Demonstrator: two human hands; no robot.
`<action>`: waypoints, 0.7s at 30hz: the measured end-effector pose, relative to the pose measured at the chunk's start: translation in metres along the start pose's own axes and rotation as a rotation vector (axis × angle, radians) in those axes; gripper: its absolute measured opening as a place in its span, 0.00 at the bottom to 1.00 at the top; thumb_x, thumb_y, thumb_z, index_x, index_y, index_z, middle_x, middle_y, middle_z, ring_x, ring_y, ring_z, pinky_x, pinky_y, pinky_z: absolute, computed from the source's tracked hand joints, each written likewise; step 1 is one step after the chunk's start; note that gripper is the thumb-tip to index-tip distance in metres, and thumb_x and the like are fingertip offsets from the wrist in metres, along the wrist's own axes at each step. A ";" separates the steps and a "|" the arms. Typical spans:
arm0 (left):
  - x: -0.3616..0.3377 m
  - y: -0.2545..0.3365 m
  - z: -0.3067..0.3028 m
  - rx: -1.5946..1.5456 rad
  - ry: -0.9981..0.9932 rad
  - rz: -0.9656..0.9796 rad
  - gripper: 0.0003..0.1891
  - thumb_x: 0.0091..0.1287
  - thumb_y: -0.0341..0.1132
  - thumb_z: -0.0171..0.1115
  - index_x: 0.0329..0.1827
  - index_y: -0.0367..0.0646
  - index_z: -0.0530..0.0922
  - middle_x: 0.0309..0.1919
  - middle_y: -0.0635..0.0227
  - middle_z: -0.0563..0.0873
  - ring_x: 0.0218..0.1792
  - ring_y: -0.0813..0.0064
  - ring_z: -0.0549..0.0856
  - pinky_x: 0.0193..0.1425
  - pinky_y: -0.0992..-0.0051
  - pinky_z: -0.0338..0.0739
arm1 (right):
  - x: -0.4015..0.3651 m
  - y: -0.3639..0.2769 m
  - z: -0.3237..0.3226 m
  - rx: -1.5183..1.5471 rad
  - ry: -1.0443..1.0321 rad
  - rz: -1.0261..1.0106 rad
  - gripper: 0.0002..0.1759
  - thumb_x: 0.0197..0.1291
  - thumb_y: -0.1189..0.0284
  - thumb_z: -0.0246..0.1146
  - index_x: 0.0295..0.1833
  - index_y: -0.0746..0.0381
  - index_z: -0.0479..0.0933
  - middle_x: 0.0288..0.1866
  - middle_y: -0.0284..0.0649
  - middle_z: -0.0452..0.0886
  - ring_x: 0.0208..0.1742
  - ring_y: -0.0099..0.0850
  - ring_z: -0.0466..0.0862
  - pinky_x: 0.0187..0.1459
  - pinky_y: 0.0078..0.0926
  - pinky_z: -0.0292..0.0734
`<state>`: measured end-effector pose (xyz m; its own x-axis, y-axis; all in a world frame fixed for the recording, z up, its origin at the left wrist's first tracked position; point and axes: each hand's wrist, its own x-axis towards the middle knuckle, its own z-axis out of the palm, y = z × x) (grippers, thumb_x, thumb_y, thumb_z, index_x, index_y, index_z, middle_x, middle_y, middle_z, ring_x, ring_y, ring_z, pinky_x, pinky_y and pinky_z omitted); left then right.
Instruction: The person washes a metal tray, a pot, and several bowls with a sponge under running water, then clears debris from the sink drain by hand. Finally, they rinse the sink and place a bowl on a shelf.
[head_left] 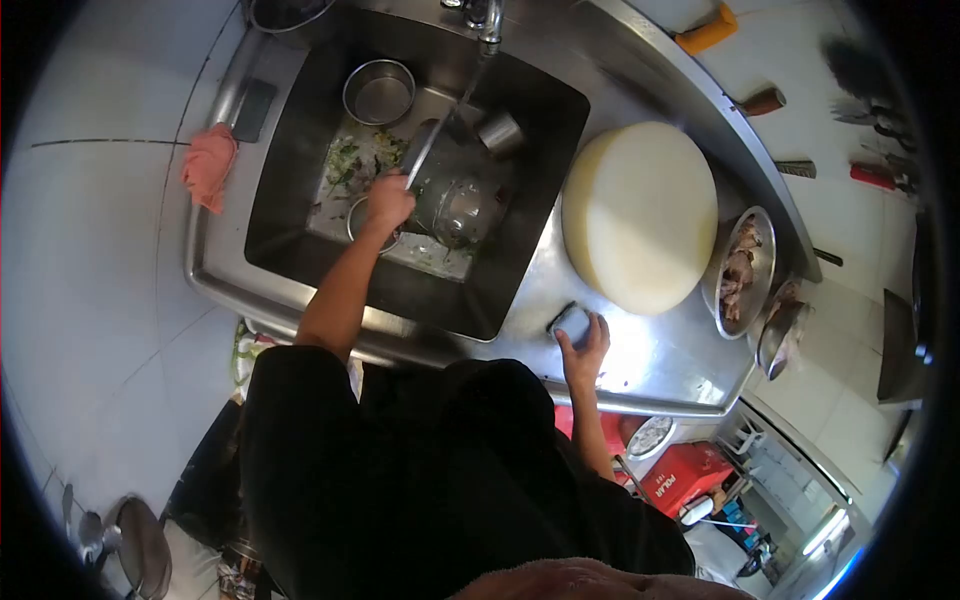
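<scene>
My left hand (389,204) reaches into the steel sink (265,205), fingers closed on something I cannot make out, beside the falling water stream (428,150). Below it lies a small round bowl (358,222), partly hidden by the hand. A round metal pan (379,93), a metal cup (499,133) and a clear bowl (463,208) are in the sink among vegetable scraps (343,163). On the steel counter, my right hand (588,345) has its fingers around a light blue-grey sponge (572,325) with a dark edge.
A big round white block (645,215) stands right of the sink. Beyond it are a bowl of meat pieces (740,272) and another metal bowl (783,335). The faucet (490,35) is at the top. An orange cloth (209,168) hangs over the left rim. Knives line the wall.
</scene>
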<state>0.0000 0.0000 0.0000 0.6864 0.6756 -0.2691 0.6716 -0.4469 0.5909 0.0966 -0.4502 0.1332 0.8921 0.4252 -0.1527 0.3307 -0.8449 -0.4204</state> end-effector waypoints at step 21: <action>-0.049 0.149 -0.257 0.559 0.268 1.172 0.09 0.42 0.30 0.67 0.26 0.48 0.75 0.32 0.71 0.74 0.43 0.68 0.78 0.71 0.54 0.67 | 0.161 -0.182 0.014 1.458 -0.343 0.029 0.29 0.58 0.60 0.67 0.61 0.64 0.71 0.48 0.32 0.75 0.49 0.24 0.72 0.53 0.23 0.65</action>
<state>-0.0056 0.0510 0.2969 0.9024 -0.2075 0.3776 -0.2085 -0.9773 -0.0386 0.1756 -0.2231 0.1728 0.7107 0.6426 -0.2863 -0.4588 0.1150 -0.8811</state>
